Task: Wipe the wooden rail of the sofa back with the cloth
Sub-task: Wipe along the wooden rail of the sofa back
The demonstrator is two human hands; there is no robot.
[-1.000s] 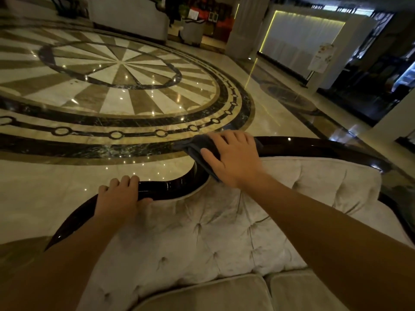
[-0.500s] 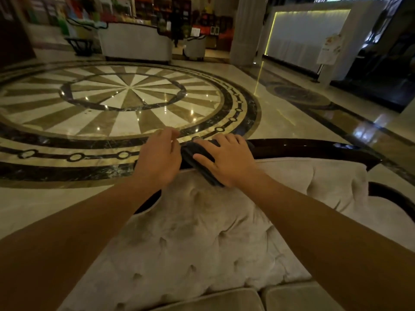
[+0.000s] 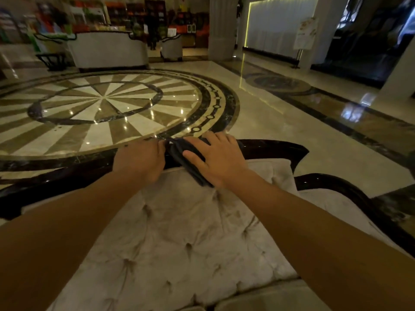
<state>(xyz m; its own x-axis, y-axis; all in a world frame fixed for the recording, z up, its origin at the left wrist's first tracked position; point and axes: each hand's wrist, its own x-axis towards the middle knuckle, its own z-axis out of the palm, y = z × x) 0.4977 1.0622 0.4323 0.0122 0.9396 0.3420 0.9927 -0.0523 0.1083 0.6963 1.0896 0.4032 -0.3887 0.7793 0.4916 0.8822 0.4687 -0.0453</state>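
A dark glossy wooden rail (image 3: 269,149) curves along the top of the pale tufted sofa back (image 3: 190,232). A dark folded cloth (image 3: 182,153) lies draped over the rail's crest. My right hand (image 3: 220,160) lies flat on the cloth, fingers spread, pressing it onto the rail. My left hand (image 3: 141,160) rests on the rail just left of the cloth, and its fingertips touch the cloth's left edge. Part of the cloth is hidden under my right palm.
Behind the sofa spreads a polished marble floor with a round starburst inlay (image 3: 101,102). Another pale sofa (image 3: 110,50) and an armchair (image 3: 171,47) stand far back. A column (image 3: 221,28) and a sign stand (image 3: 304,32) are at the rear right.
My left hand slid right along the rail from the lower left curve until it met the cloth. My right hand stayed on the cloth. The view tilted up.
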